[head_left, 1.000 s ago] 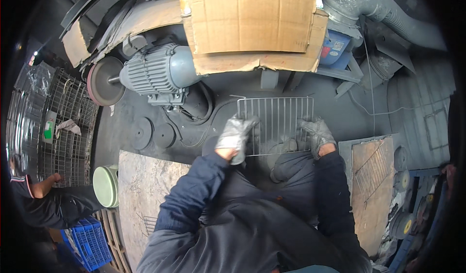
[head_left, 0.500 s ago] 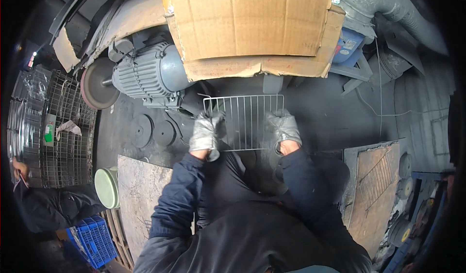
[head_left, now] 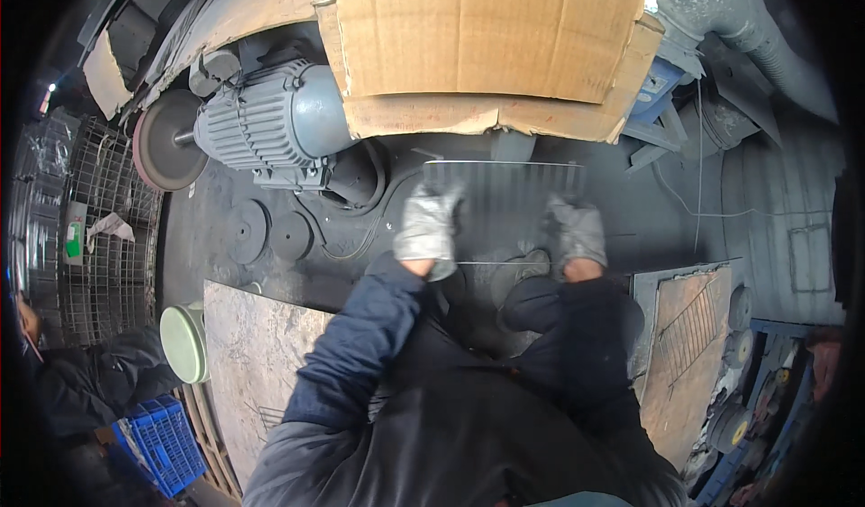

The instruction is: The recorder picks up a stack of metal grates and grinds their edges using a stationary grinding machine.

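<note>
A rectangular wire rack (head_left: 502,162) is held out in front of me, its parallel bars smeared by motion. My left hand (head_left: 427,223), in a grey-white work glove, is closed around the rack's left edge. On the opposite edge my right hand (head_left: 578,230), gloved the same way, is closed too. Both gloves are somewhat blurred, and the fingertips are partly hidden behind the rack's sides. The rack hangs over the dark floor, just below a cardboard sheet (head_left: 478,34).
A grey electric motor (head_left: 270,120) with a round wheel (head_left: 169,140) stands at left. Loose discs (head_left: 248,230) lie on the floor. Boards flank me; the right board (head_left: 694,336) bears another wire grid. Far left, a person's sleeve (head_left: 99,376) shows near wire racks (head_left: 113,237) and a blue crate (head_left: 162,444).
Both hands and the wire rack have shifted right, away from the motor. The rack's bars, distinct before, are now blurred. The view has moved slightly as well.
</note>
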Demonstrator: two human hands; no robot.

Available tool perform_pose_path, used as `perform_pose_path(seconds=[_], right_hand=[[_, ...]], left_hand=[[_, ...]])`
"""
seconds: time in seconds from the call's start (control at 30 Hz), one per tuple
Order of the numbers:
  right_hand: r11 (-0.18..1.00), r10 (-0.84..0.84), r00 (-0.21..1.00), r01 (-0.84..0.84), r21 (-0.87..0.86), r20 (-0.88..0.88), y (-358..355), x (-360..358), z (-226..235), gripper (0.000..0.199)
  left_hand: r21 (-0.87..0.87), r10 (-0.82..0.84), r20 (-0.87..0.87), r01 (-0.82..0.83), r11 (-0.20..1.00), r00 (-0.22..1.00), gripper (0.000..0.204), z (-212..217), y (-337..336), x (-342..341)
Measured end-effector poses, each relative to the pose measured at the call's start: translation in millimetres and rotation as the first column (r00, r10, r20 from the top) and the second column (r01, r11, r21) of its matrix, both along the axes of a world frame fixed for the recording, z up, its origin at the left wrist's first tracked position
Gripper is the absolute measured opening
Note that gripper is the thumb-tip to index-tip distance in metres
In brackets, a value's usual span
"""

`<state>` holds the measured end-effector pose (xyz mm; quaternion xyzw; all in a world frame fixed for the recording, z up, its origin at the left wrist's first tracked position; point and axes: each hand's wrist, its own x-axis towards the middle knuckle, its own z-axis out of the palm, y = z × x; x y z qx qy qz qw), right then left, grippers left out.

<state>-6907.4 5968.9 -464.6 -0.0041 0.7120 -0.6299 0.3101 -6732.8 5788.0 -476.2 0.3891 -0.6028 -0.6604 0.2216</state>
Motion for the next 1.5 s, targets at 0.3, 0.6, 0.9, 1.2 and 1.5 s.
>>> perform_pose_path(seconds=[0.3, 0.6, 0.9, 1.2, 1.5], right_hand=[[0.995, -0.069, 0.996, 0.065, -0.071, -0.053, -2, -1, -23, 0.022], [1.0, -0.008, 1.0, 0.008, -0.014, 0.026, -17, 8, -18, 0.025], [0.997, -0.057, 0.989, 0.049, -0.059, -0.137, 37, -33, -42, 0.022], [0.991, 0.132, 0.991, -0.133, 0.024, 0.024, -44, 23, -8, 0.02], [0.845, 0.535, 0.643, -0.416, 0.336, -0.549, 45, -12, 0, 0.04]], left_hand=[[0.025, 0.01, 0.049, -0.011, 1.0, 0.999, 0.028, -21, -3, -8], [-0.153, 0.051, 0.153, -0.027, 0.988, 0.987, 0.023, 2, -2, 8], [-0.169, -0.073, 0.14, 0.097, 0.981, 0.987, 0.032, -39, 10, -41], [0.009, 0.053, 0.167, -0.055, 0.998, 0.985, 0.023, -18, -32, 38], [-0.854, -0.413, 0.33, 0.455, 0.253, 0.849, 0.027, -10, -14, 61]])
